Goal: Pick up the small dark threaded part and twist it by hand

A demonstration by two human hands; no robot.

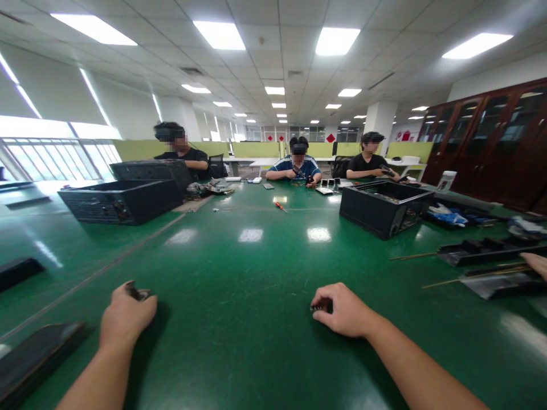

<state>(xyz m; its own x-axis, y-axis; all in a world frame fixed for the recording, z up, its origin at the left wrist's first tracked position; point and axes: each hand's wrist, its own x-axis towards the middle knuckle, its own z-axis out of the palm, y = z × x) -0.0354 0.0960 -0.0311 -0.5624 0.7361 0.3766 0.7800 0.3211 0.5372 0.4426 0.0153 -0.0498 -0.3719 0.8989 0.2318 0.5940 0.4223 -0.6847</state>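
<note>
My left hand (pixel 127 312) rests on the green table (pixel 256 273) at the lower left. Its fingers are curled round a small dark part (pixel 137 293) that sticks out at the top. My right hand (pixel 342 310) lies on the table at the lower right, fingers closed over a small dark piece (pixel 316 308) at the fingertips. I cannot make out what either piece is. The two hands are apart, with bare green surface between them.
Open black computer cases stand at the far left (pixel 123 196) and far right (pixel 382 208). Black panels (pixel 491 250) and thin sticks lie at the right, near another person's hand (pixel 536 263). A dark panel (pixel 34 356) lies lower left. A red screwdriver (pixel 280 206) lies mid-table. Three people sit at the far end.
</note>
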